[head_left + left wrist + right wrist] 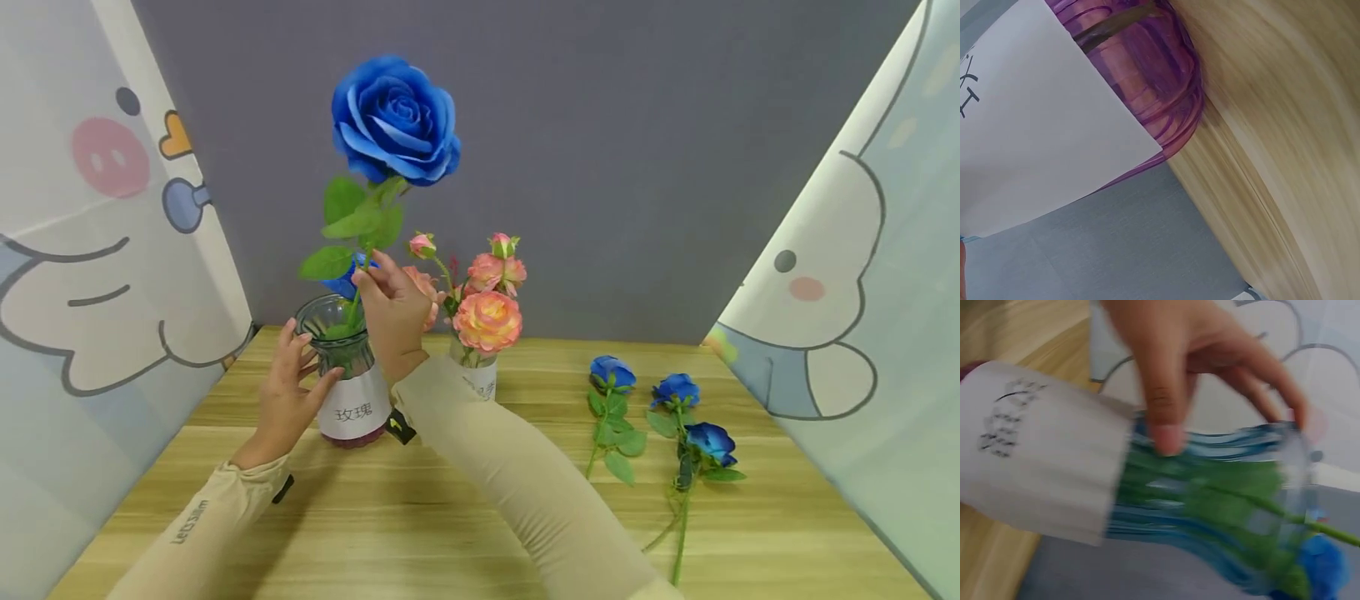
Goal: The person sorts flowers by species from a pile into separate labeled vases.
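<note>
My left hand (pixel 288 396) grips the neck of a ribbed glass vase (pixel 352 360), thumb on its front and fingers along the left side near the rim. A white paper label (pixel 352 407) with handwriting wraps the vase, and its purple base (pixel 1175 112) shows below. Above the mouth, my right hand (pixel 395 312) pinches the green stem of a large blue rose (pixel 396 121), whose bloom stands high over the vase. Its lower stem (pixel 1254 501) runs into the glass among green leaves. Another blue rose (pixel 341 283) peeks out behind the right hand's fingertips.
To the right, a smaller labelled vase (pixel 480 379) holds pink-orange flowers (pixel 487 321), partly behind the right forearm. Several blue roses (pixel 612 372) with leafy stems lie on the right of the wooden table (pixel 540 533). A grey panel (pixel 600 167) closes off the back.
</note>
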The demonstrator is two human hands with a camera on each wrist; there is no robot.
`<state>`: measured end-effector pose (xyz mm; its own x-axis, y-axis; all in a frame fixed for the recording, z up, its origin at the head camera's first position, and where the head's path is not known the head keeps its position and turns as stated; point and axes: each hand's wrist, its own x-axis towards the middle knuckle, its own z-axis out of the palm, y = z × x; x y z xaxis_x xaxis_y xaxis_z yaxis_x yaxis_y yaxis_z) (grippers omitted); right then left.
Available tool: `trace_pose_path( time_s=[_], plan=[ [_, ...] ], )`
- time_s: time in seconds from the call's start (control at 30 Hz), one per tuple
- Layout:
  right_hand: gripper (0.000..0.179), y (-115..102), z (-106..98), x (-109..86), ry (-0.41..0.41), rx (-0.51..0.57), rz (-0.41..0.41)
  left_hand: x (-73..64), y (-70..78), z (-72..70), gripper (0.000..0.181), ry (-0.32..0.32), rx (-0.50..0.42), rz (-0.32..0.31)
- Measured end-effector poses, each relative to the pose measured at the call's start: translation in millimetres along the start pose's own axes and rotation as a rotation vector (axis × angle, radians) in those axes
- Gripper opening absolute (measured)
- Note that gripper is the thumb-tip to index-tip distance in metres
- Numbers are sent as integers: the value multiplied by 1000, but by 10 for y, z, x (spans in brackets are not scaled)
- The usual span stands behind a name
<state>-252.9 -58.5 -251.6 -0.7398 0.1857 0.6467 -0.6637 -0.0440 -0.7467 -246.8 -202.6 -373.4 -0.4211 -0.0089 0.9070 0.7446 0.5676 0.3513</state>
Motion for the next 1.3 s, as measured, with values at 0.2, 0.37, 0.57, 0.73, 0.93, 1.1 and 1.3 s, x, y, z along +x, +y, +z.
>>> trace_pose_path(
  time_s=[0.2, 0.37, 0.57, 0.73, 0.93, 1.1, 1.3],
  plan=[
    [34, 212, -41, -73, -12, -18, 58, -8, -16, 45, 61, 5, 6, 10],
    [32, 249, -23, -89, -36, -61, 5, 6, -12, 24, 62, 15, 10, 9],
    [31, 251, -8, -114, -81, -133, -26, -9, -2, 18, 56, 8, 3, -11],
    [35, 246, -12, -113, -173, -340, -110, -14, -15, 3, 63, 2, 22, 12],
    [17, 220, -60, -68, -174, -552, -155, 4, -44, -4, 68, -22, 33, 15],
    [35, 159, -160, -18, -274, -703, -97, 13, -44, -3, 69, -29, 38, 13],
    [17, 127, -243, 17, -369, -613, 32, 7, -42, -4, 67, -28, 37, 6]
  ],
)
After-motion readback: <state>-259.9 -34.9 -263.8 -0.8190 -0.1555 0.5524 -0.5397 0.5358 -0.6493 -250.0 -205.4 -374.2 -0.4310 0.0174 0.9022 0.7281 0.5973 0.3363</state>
